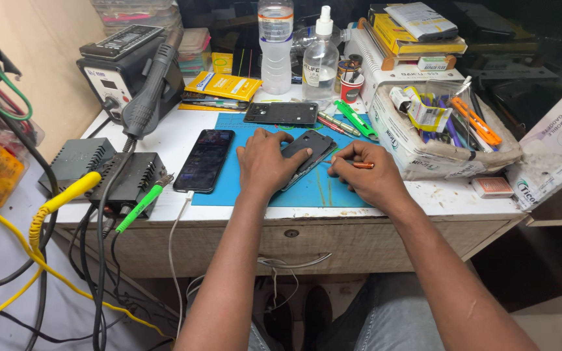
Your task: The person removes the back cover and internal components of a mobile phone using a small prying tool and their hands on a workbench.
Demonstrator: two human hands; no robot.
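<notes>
At frame centre, the left hand (265,162) presses flat on the dark phone (308,151), pinning it to the blue mat (320,188); the right hand (365,172), grip pinching an orange-handled screwdriver (358,164), holds its tip at the phone's edge.

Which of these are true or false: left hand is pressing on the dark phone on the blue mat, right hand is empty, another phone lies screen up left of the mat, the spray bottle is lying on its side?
1. The left hand presses on the dark phone on the blue mat. True.
2. The right hand is empty. False: it holds a slim orange-handled tool.
3. A second phone lies screen up toward the mat's left edge. True.
4. The spray bottle lies on its side. False: it stands upright.
</notes>
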